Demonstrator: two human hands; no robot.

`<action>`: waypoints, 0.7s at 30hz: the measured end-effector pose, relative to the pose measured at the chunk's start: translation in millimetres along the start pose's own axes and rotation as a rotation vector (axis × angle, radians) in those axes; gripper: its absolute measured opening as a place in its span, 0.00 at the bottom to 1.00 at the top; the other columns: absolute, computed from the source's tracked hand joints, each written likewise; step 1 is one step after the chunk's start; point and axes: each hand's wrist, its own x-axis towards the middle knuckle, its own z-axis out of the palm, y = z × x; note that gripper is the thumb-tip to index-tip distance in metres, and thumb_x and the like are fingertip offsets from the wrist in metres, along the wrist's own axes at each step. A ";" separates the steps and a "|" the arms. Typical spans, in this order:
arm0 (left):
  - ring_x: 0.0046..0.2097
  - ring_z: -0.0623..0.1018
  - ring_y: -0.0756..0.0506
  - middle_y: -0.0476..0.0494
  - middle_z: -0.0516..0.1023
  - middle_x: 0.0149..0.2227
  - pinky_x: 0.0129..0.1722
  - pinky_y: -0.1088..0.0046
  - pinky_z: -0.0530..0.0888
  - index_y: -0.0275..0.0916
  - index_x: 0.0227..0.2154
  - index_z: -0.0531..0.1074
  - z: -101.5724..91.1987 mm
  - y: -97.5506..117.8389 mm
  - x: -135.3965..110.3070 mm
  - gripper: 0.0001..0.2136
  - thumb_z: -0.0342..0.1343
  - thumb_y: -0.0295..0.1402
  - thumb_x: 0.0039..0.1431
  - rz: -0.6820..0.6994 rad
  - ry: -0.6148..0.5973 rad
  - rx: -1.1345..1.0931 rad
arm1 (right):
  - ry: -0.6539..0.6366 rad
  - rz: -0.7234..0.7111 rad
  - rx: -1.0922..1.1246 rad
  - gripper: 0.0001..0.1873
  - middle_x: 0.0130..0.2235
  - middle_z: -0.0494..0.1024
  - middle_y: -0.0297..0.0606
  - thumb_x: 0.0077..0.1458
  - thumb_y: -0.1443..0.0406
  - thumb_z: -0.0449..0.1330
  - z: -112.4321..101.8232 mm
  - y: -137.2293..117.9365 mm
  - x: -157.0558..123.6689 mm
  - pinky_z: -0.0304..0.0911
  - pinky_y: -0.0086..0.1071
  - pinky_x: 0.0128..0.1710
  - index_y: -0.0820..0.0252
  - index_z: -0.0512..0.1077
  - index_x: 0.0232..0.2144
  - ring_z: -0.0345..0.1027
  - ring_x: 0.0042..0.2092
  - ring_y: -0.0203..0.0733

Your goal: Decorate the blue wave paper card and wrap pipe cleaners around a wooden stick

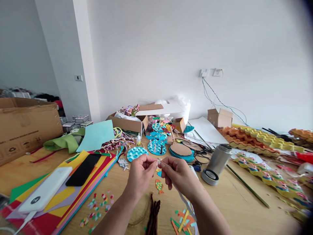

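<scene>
Brown cords and paper scraps lie nearest on the desk. Above them the left hand and right hand both pinch closed on a small white piece; it seems not yet attached, though wave discs beyond look finished.

Left hand, right hand raised, fingers seemingly pinched together.

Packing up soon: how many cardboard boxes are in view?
4: big box far left, open box centre back, small box just right of it, flapped box further right by the wall. Clutter may hide more.
</scene>
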 end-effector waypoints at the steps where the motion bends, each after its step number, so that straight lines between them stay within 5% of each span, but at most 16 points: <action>1: 0.18 0.63 0.53 0.53 0.65 0.16 0.19 0.78 0.60 0.37 0.24 0.70 0.9 -1.0 -0.6 0.08 0.57 0.36 0.52 0.044 0.013 0.044 | 0.009 0.006 -0.013 0.15 0.19 0.68 0.27 0.53 0.56 0.56 0.2 0.4 0.0 0.57 0.23 0.14 0.60 0.64 0.21 0.60 0.16 0.30; 7: 0.31 0.70 0.47 0.44 0.69 0.29 0.31 0.73 0.65 0.38 0.27 0.72 5.8 -15.7 -6.5 0.09 0.49 0.32 0.59 0.458 0.121 0.474 | 0.090 0.045 -0.133 0.14 0.17 0.67 0.27 0.54 0.58 0.53 4.7 3.3 0.7 0.57 0.23 0.13 0.59 0.63 0.21 0.61 0.15 0.30; 10: 0.32 0.70 0.46 0.44 0.69 0.28 0.33 0.72 0.64 0.39 0.27 0.72 5.0 -20.4 -4.7 0.11 0.47 0.31 0.60 0.490 0.105 0.553 | 0.092 0.063 -0.162 0.16 0.16 0.67 0.28 0.55 0.57 0.52 5.8 3.6 2.9 0.58 0.24 0.14 0.59 0.63 0.20 0.61 0.15 0.31; 15: 0.24 0.68 0.50 0.48 0.69 0.22 0.24 0.76 0.64 0.37 0.24 0.73 -4.5 -17.8 10.2 0.08 0.57 0.37 0.52 0.112 0.014 0.118 | -0.032 0.020 -0.058 0.21 0.25 0.74 0.36 0.56 0.51 0.50 -5.6 2.0 2.9 0.66 0.29 0.21 0.62 0.69 0.25 0.69 0.23 0.36; 18: 0.17 0.61 0.54 0.53 0.66 0.16 0.16 0.79 0.55 0.35 0.24 0.73 -9.2 -17.9 17.3 0.10 0.61 0.37 0.45 -0.167 -0.027 -0.103 | 0.084 -0.065 -0.157 0.17 0.30 0.75 0.38 0.57 0.55 0.52 -14.7 2.4 0.1 0.67 0.31 0.26 0.62 0.72 0.37 0.71 0.28 0.38; 21: 0.15 0.60 0.55 0.52 0.68 0.16 0.14 0.80 0.51 0.34 0.24 0.73 -8.9 -18.5 18.5 0.11 0.63 0.37 0.40 -0.251 -0.047 -0.208 | 0.157 -0.256 -0.379 0.13 0.36 0.75 0.38 0.55 0.63 0.56 -18.3 2.2 -2.4 0.66 0.34 0.33 0.56 0.73 0.43 0.70 0.35 0.40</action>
